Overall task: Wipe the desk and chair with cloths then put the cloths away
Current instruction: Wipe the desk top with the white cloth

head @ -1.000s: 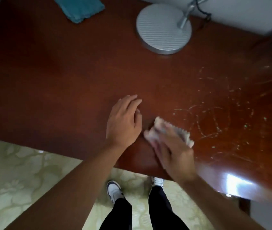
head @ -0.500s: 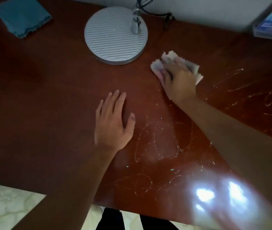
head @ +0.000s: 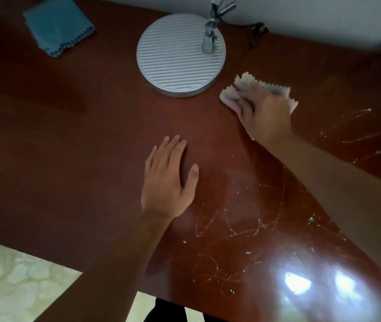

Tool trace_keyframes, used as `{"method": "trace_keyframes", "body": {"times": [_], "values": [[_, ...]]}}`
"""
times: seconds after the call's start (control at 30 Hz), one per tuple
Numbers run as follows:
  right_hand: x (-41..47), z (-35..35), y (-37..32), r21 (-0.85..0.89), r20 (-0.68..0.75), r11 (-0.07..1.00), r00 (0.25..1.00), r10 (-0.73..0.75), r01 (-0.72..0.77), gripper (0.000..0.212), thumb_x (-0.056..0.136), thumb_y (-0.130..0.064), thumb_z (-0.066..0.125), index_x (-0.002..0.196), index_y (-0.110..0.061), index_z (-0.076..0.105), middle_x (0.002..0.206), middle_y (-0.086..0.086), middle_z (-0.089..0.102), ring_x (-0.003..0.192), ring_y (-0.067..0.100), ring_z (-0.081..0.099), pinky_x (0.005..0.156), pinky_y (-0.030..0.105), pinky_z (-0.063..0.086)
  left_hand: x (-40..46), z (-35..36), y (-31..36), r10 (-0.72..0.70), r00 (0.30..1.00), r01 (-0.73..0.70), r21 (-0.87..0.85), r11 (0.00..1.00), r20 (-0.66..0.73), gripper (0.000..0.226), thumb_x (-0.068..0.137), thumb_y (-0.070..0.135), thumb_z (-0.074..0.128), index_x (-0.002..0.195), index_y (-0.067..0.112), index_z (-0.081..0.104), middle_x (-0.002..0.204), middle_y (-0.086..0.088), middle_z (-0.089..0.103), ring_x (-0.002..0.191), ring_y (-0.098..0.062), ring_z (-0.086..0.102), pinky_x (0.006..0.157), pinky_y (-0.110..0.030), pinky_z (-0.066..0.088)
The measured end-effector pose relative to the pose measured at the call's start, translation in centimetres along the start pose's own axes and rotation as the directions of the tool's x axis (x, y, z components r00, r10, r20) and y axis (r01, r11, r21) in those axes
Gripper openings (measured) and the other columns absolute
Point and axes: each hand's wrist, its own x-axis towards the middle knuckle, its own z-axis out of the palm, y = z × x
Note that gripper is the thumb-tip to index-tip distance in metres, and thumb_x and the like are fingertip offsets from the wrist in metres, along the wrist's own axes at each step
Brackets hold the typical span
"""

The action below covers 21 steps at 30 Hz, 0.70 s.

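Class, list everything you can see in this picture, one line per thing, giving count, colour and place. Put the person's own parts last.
Desk: one, dark reddish brown, fills most of the view; pale scribble marks and specks on its right half.
Lamp base: one, silver, round and ribbed, at the back centre, with a stem rising from it.
Cable: one, dark, behind the lamp base by the wall.
Teal cloth: one, folded, back left corner.
Pale cloth: one, whitish with zigzag edges, right of the lamp base, under the right hand.
Floor: pale patterned, lower left.
Left hand: one, flat on the desk, empty.
Right hand: one, pressing the pale cloth.
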Motion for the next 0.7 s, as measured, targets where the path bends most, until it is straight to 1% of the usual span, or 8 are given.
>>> {"method": "trace_keyframes", "body": {"times": [0.13, 0.23, 0.3, 0.4, 0.47, 0.57, 0.63, 0.7], "values": [[-7.5, 0.9, -3.8, 0.145, 0.081, 0.977, 0.982, -0.172, 0.159, 0.039, 0.102, -0.034, 0.04, 0.126, -0.017, 0.066, 0.131, 0.006, 0.063, 0.128, 0.025, 0.054, 0.109, 0.048, 0.04, 0.0, 0.0, 0.0, 0.002, 1.0, -0.002, -0.002, 1.0, -0.003, 0.057, 0.097, 0.043, 0.04, 0.14, 0.008, 0.051, 0.149, -0.008, 0.048, 0.145, -0.023, 0.034, 0.122, -0.041, 0.02], [-14.7, 0.4, -4.7, 0.223, 0.154, 0.899, 0.897, -0.415, 0.378, 0.027, 0.098, -0.033, 0.057, 0.119, -0.02, 0.07, 0.131, 0.001, 0.063, 0.127, 0.021, 0.055, 0.108, 0.045, 0.043, 0.0, 0.1, 0.0, 0.0, 1.0, 0.0, -0.005, 1.0, 0.0, 0.057, 0.096, 0.043, 0.04, 0.14, 0.007, 0.052, 0.149, -0.009, 0.048, 0.145, -0.023, 0.034, 0.122, -0.041, 0.019], [-13.6, -0.2, -2.6, 0.302, 0.147, 0.853, 0.863, -0.484, 0.427, 0.025, 0.094, -0.03, 0.065, 0.116, -0.018, 0.071, 0.129, 0.001, 0.063, 0.126, 0.019, 0.057, 0.111, 0.04, 0.042, 0.0, 0.1, 0.0, -0.003, 1.0, 0.003, -0.009, 1.0, -0.006, 0.056, 0.097, 0.042, 0.04, 0.139, 0.008, 0.052, 0.149, -0.008, 0.048, 0.145, -0.023, 0.034, 0.122, -0.041, 0.02], [-6.7, -1.2, 0.8, 0.264, 0.067, 0.916, 0.942, -0.33, 0.302, 0.031, 0.089, -0.009, 0.07, 0.119, -0.013, 0.067, 0.125, 0.005, 0.065, 0.122, 0.022, 0.059, 0.109, 0.045, 0.042, 0.0, 0.1, -0.1, 0.002, 1.0, -0.002, 0.001, 1.0, -0.009, 0.054, 0.097, 0.041, 0.042, 0.138, 0.007, 0.054, 0.148, -0.008, 0.049, 0.145, -0.023, 0.035, 0.122, -0.041, 0.021], [-1.7, -1.0, 2.2, 0.119, -0.029, 0.981, 0.988, -0.149, 0.151, 0.027, 0.094, -0.014, 0.059, 0.12, -0.009, 0.067, 0.124, 0.01, 0.066, 0.124, 0.027, 0.057, 0.106, 0.048, 0.043, 0.1, 0.1, -0.1, 0.0, 1.0, 0.0, 0.008, 1.0, 0.002, 0.054, 0.097, 0.041, 0.042, 0.138, 0.007, 0.054, 0.149, -0.008, 0.049, 0.145, -0.023, 0.034, 0.122, -0.041, 0.02], [1.6, 0.6, 1.1, 0.076, -0.085, 0.997, 0.996, 0.035, -0.029, 0.031, 0.095, -0.021, 0.054, 0.121, -0.01, 0.068, 0.126, 0.01, 0.066, 0.129, 0.025, 0.053, 0.112, 0.04, 0.037, 0.1, 0.0, 0.1, 0.001, 1.0, -0.001, 0.015, 1.0, 0.001, 0.053, 0.097, 0.04, 0.043, 0.137, 0.007, 0.054, 0.148, -0.009, 0.049, 0.145, -0.023, 0.035, 0.122, -0.042, 0.02], [-0.1, 1.6, -0.9, 0.114, -0.053, 0.993, 0.998, -0.023, 0.029, 0.034, 0.093, -0.017, 0.057, 0.126, -0.018, 0.065, 0.128, 0.004, 0.065, 0.128, 0.022, 0.054, 0.112, 0.036, 0.036, 0.1, -0.1, 0.1, 0.002, 1.0, -0.002, 0.018, 1.0, -0.006, 0.053, 0.096, 0.039, 0.044, 0.136, 0.006, 0.055, 0.148, -0.009, 0.049, 0.145, -0.024, 0.035, 0.122, -0.041, 0.02], [-4.5, 2.2, -2.3, 0.139, 0.022, 0.971, 0.98, -0.198, 0.193, 0.031, 0.093, -0.018, 0.06, 0.124, -0.023, 0.066, 0.128, -0.005, 0.064, 0.128, 0.015, 0.052, 0.114, 0.037, 0.035, 0.1, -0.1, 0.1, 0.007, 1.0, -0.006, 0.016, 1.0, -0.007, 0.053, 0.096, 0.039, 0.044, 0.136, 0.006, 0.056, 0.148, -0.009, 0.049, 0.144, -0.024, 0.035, 0.122, -0.04, 0.019]]}}
